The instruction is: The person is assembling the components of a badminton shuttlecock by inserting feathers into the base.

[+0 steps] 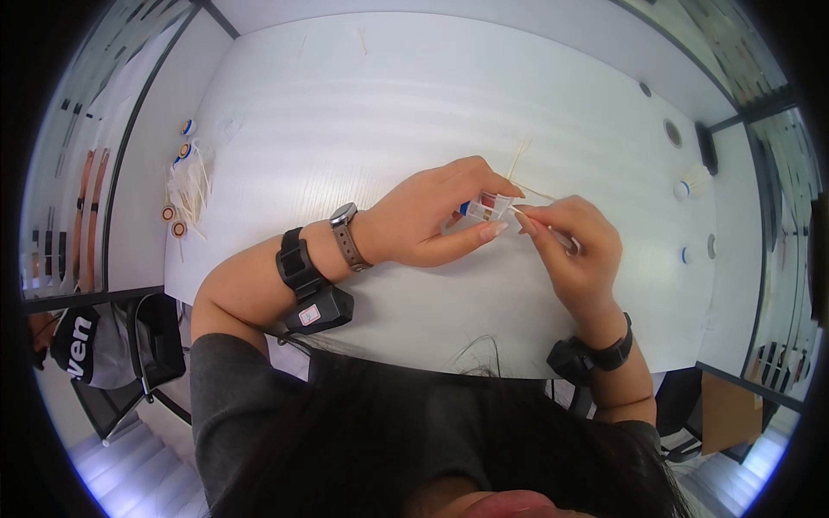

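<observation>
My left hand (436,220) grips a small clear plastic piece with a blue end (489,207) between thumb and fingers, just above the white table (389,112). My right hand (577,250) pinches a thin pale stick (546,226) whose tip meets the plastic piece. Two more thin sticks (521,160) lie on the table just beyond my hands. Both wrists wear black bands, and the left one also carries a watch.
At the table's left edge lies a heap of thin sticks with small round blue and orange caps (184,186). A white shuttlecock (691,184) stands at the far right, with a small blue-capped piece (684,255) nearer me. A chair with a bag (104,345) stands lower left.
</observation>
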